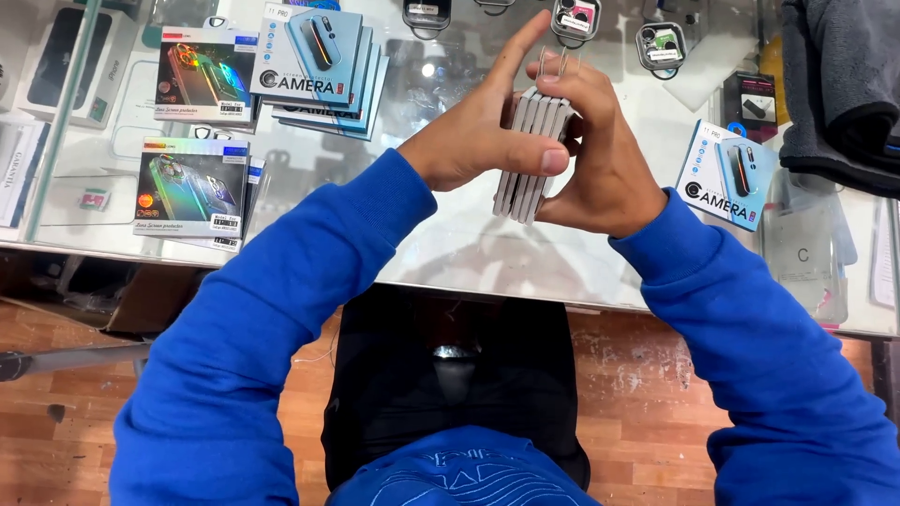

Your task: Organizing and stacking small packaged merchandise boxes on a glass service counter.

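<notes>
Both hands hold one stack of thin grey-white flat boxes [527, 164] on edge above a glass counter [487, 253]. My left hand [483, 141] grips the stack from the left, thumb pressed across its edges and index finger stretched up. From the right, my right hand [600, 159] wraps around the stack, fingers curled over the top. Both arms wear blue sleeves.
On the counter lie a pile of light-blue flat boxes [323, 66], two dark accessory packs [192, 187], a single blue box [727, 173] at right, small blister packs [661, 47] at the back, and a grey cloth [839, 84]. Below is a brown brick-pattern floor [637, 394].
</notes>
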